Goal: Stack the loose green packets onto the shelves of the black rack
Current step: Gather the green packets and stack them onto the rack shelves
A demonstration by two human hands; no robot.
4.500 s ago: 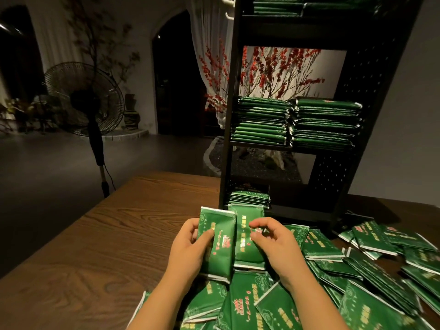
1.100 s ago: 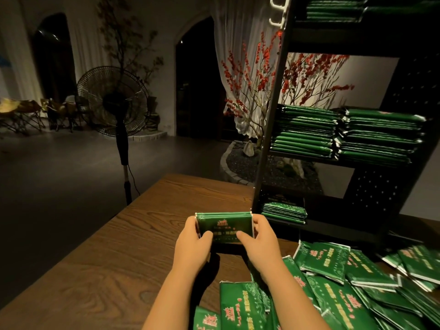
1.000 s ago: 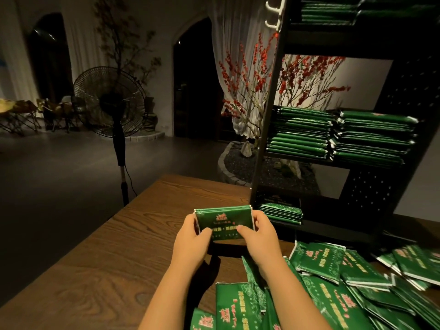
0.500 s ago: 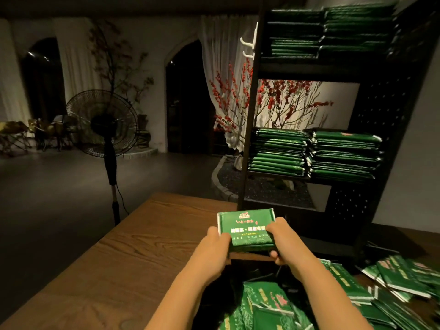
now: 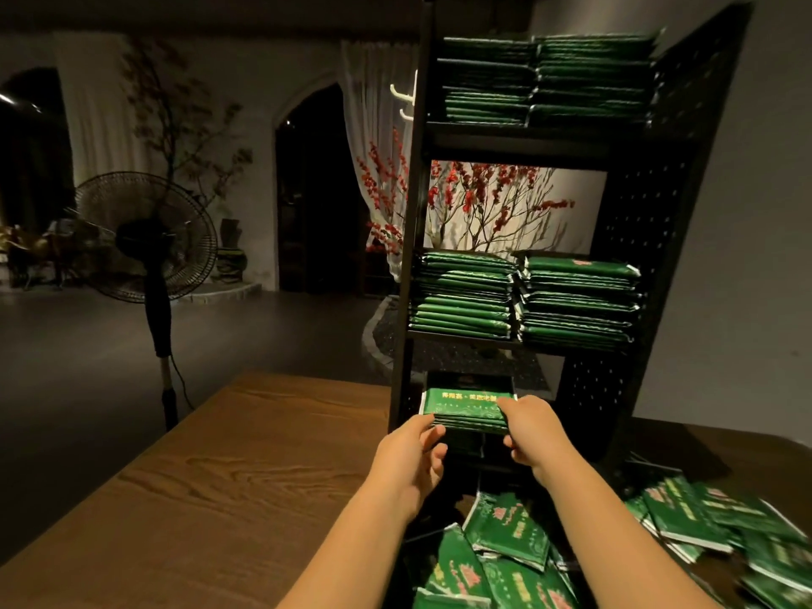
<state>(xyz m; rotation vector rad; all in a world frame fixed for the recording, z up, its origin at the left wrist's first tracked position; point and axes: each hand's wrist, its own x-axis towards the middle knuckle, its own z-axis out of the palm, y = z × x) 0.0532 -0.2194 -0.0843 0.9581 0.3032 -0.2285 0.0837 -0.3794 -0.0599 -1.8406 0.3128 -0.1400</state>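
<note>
Two hands slid a small pile of green packets into the bottom shelf

The left hand (image 5: 413, 450) and the right hand (image 5: 529, 432) each pinched one end of the held pile (image 5: 466, 408) — fingers curled round it — at the mouth of the lowest shelf of the black rack (image 5: 659, 257). If one hand let go too soon, the slippery packets could slide apart and fall on the table (image 5: 219, 476). The pile could also bump the shelf edge. More loose packets (image 5: 509, 529) waited below.

Flat bundle of green packets (image 5: 466, 408) at black rack's (image 5: 659, 239) bottom shelf, loose packets (image 5: 509, 529) scattered on table
</note>
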